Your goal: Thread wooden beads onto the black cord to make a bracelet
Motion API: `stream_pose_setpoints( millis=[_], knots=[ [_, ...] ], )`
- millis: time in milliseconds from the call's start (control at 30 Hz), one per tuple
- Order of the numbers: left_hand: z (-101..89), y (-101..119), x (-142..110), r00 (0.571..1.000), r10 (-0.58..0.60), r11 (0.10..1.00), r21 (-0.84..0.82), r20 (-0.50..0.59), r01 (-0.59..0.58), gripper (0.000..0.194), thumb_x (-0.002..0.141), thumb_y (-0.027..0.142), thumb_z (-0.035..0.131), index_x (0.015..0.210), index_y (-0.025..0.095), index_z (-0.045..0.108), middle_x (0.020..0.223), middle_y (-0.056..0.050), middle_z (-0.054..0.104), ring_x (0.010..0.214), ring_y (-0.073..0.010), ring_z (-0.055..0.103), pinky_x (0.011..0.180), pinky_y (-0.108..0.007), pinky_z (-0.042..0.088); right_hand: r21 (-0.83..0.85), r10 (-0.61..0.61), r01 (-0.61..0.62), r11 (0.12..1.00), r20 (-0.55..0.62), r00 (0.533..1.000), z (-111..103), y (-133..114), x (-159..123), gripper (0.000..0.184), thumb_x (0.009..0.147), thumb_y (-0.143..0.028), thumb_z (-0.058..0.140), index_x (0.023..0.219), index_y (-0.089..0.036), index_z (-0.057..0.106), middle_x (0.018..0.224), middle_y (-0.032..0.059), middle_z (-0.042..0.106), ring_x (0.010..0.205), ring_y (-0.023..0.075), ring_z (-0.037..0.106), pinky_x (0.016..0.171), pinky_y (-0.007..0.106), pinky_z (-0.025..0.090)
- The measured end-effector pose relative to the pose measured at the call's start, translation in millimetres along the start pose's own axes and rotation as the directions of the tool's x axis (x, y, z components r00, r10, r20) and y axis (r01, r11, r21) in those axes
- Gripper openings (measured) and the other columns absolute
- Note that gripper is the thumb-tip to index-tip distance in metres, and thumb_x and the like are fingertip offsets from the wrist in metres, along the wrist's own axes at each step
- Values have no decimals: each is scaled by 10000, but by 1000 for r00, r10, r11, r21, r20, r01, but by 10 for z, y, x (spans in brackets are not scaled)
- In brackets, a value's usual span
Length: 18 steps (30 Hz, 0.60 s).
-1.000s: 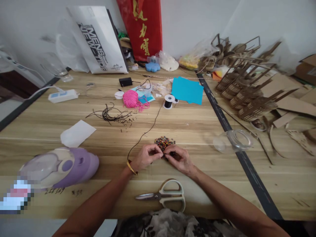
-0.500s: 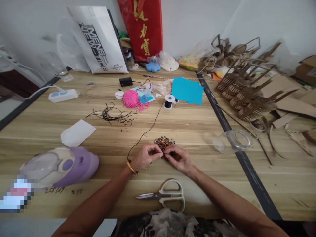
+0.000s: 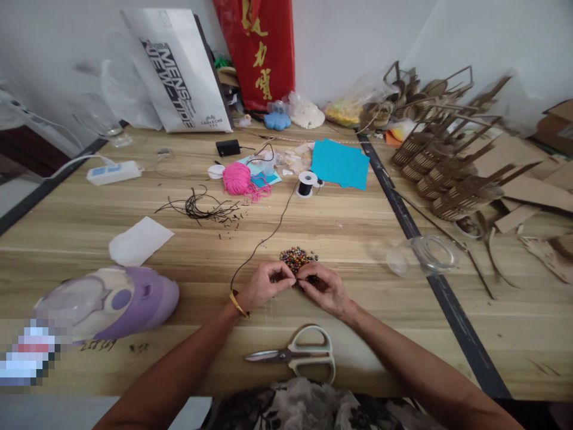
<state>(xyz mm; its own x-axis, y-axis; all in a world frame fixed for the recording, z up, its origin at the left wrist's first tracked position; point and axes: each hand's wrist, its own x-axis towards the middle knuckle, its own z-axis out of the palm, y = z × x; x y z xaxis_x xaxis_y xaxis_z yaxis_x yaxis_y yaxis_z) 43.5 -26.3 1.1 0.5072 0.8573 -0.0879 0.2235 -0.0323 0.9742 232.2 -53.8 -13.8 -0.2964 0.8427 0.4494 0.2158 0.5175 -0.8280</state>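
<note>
A small heap of multicoloured beads (image 3: 296, 258) lies on the table just beyond my fingertips. My left hand (image 3: 270, 282) is closed in a pinch at the near side of the heap, on what looks like the end of a black cord (image 3: 264, 239). This cord runs from a white-flanged spool (image 3: 306, 185) down to my left wrist, where the hand hides it. Facing it, my right hand (image 3: 325, 288) also pinches thumb and forefinger together, its tips almost meeting the left ones. Whatever sits between the right fingertips is too small to make out.
Scissors (image 3: 308, 356) with pale handles lie close to my body. At left are a purple-and-white device (image 3: 143, 301), white paper (image 3: 141, 240) and cut black cords (image 3: 201, 206). Pink yarn (image 3: 237, 178) and blue sheets (image 3: 340, 163) lie farther back; small woven baskets (image 3: 452, 173) stand right.
Both hands keep their pinch at the bead heap, with hardly any visible movement. The other things stay where they were.
</note>
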Motion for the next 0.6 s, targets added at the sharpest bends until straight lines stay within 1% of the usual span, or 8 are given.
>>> stream_pose_setpoints(
  millis=[300, 600],
  knots=[
    [2, -4, 0, 1000, -7, 1000, -22, 3, 7, 130, 745, 256, 643, 734, 126, 645, 672, -17, 610, 642, -114, 519, 614, -217, 404, 12, -22, 22, 1000, 14, 1000, 3, 13, -1, 56, 866, -186, 583, 897, -174, 628, 821, 67, 658, 774, 155, 624, 727, 295, 511],
    [-4, -5, -1, 1000, 9, 1000, 17, 2, -9, 131, 754, 247, 637, 758, 120, 668, 704, -29, 641, 667, -121, 540, 639, -226, 413, 29, -39, 39, 999, 17, 999, -8, -13, 23, 57, 865, -172, 584, 896, -173, 631, 823, 69, 649, 783, 159, 613, 729, 300, 501]
  ],
)
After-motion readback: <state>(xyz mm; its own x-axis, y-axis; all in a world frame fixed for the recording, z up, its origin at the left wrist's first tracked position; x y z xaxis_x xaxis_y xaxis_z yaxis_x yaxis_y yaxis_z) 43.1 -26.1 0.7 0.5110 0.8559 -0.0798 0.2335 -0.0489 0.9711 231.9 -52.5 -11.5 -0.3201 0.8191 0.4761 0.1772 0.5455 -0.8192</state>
